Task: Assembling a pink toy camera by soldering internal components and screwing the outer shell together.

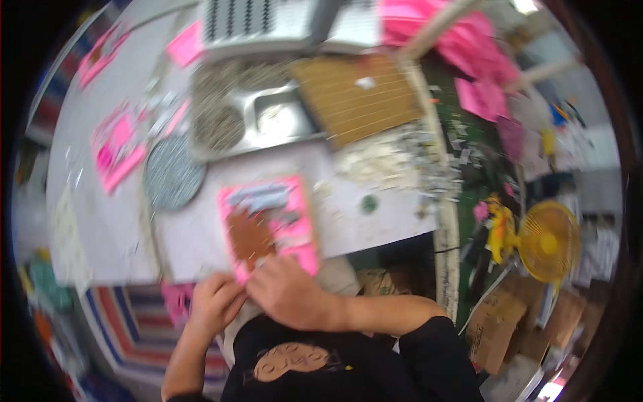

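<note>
1. Head view: a pink tray (305,224) is seemingly being worked on the table (187,251).
2. Left hand (218,300) and right hand (287,289) are being held curled, grip unclear.
3. Next, fingertip care is probably being demanded.

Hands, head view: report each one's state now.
Left hand: fingers curled by the pink tray's near edge; hold unclear.
Right hand: fingers bunched there too; hold unclear.
</note>
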The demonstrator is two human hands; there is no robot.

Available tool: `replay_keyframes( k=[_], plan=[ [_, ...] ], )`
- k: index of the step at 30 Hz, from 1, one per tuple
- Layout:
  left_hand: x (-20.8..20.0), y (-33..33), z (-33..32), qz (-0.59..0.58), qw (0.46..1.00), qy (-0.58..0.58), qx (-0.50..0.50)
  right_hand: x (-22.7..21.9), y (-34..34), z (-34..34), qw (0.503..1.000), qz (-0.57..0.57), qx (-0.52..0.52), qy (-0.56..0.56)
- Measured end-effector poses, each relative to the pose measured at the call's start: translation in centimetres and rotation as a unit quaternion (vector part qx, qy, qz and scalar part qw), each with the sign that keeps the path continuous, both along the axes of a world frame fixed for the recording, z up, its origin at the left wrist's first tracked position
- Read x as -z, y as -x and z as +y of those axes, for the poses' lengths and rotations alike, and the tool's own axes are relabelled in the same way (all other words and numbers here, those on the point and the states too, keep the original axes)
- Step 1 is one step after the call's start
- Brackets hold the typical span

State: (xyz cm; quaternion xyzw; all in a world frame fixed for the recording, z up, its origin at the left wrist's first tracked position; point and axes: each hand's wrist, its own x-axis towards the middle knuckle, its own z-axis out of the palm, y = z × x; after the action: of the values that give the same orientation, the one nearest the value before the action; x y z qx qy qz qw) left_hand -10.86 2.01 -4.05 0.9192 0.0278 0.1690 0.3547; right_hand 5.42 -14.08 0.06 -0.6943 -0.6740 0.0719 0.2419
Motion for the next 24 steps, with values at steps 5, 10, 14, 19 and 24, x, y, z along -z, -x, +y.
replay_keyframes(
  k=[5,10,14,19,24],
  plan=[
    [-1.4,-0.9,0.1,0.039,0.999,0.012,0.003,-4.2,-15.1,-5.2,0.970,0.117,0.158,-0.145],
    [-1.7,-2.4,0.0,0.095,0.995,0.019,0.009,-3.9,-43.1,-10.8,0.838,-0.024,0.535,-0.100],
    [-2.2,-1.9,1.4,0.087,0.996,0.014,0.028,0.9,-57.9,-11.5,0.738,-0.118,0.642,0.174],
    [-2.0,-1.3,1.8,0.084,0.993,0.048,0.062,4.8,-62.7,-15.2,0.790,-0.120,0.585,0.138],
    [-2.3,-0.3,0.2,0.086,0.992,0.086,0.038,6.6,-55.2,-7.7,0.843,-0.071,0.528,0.068]
  ],
)
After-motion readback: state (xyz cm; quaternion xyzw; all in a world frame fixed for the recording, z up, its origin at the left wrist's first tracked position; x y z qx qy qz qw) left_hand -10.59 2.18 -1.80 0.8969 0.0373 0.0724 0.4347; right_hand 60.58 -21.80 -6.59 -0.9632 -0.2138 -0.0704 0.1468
